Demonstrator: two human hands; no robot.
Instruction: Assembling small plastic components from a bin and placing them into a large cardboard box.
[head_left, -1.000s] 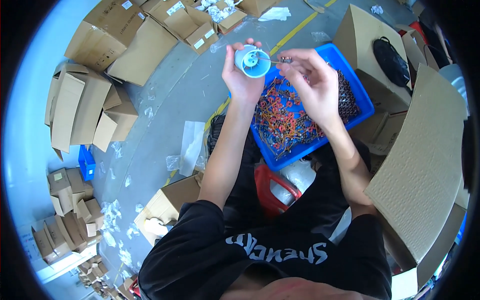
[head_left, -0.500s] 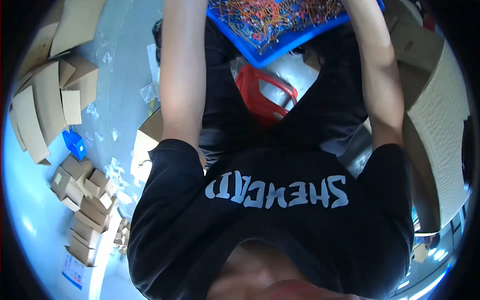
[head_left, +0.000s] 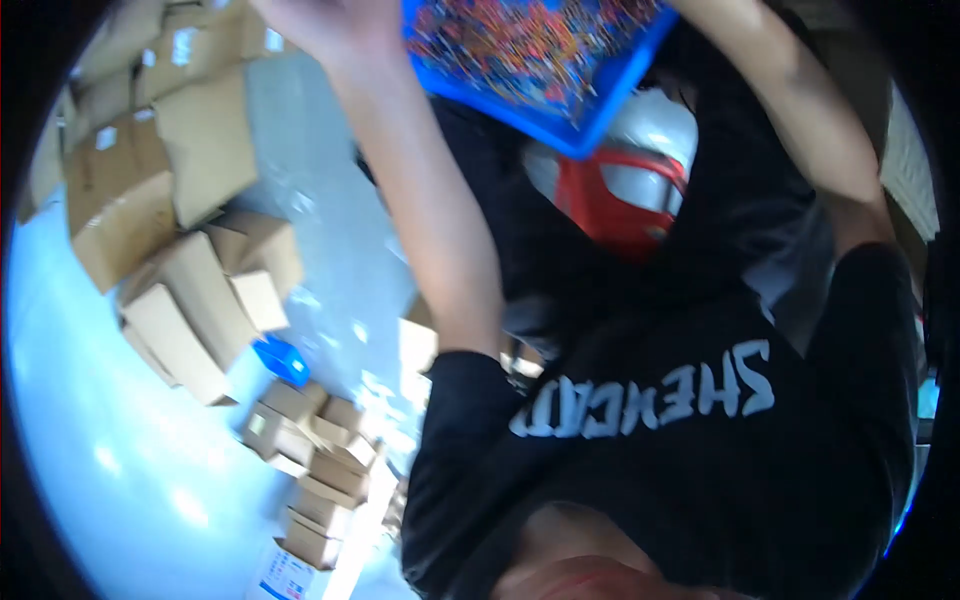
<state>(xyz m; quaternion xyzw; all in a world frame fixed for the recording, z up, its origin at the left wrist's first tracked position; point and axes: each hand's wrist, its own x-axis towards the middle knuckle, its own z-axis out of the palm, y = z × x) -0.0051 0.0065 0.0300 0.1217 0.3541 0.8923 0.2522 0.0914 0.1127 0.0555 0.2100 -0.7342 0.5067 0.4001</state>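
Observation:
A blue plastic tray [head_left: 577,142] at the top holds a tangle of thin orange and red wires [head_left: 520,50] with small dark and pale ends. My left hand [head_left: 335,25] is up beside the tray's left edge. It is smeared by motion and cut by the top of the picture, so its fingers cannot be read. My right forearm [head_left: 790,90] reaches up past the tray's right side, and the hand itself lies beyond the top edge. Below the tray, between my legs, is a red plastic frame [head_left: 605,200] with an opening in it.
Cardboard boxes [head_left: 120,190] stand at the left, several with raised flaps. A small blue bin [head_left: 282,360] sits near smaller open cartons [head_left: 325,470]. Clear plastic scraps [head_left: 305,300] litter the grey floor. At lower left is a white printed box [head_left: 285,575].
The view has swung left, bringing more boxes in. My left hand has come into the picture and away from the tray's left side. My right forearm slants more.

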